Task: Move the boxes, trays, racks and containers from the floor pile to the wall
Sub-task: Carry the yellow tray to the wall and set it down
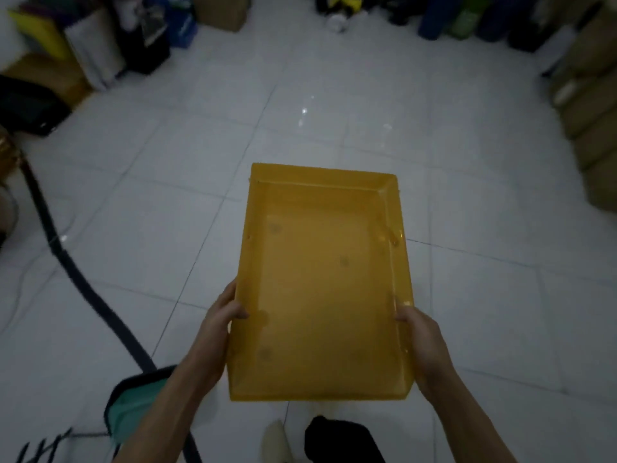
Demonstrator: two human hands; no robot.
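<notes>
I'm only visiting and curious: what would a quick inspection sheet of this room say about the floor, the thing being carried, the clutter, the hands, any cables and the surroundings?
Surface: pale glossy tiled floor.
Job's things: translucent yellow rectangular plastic tray, held above the floor, looks empty.
Clutter: teal-and-black fabric bag at lower left.
Grippers: left hand and right hand each grip a long side of the tray, thumbs over the rim.
Cables: thick dark hose or strap curving across the floor on the left.
Surroundings: brown cardboard boxes and dark upright rolls along the far wall, blurred.
</notes>
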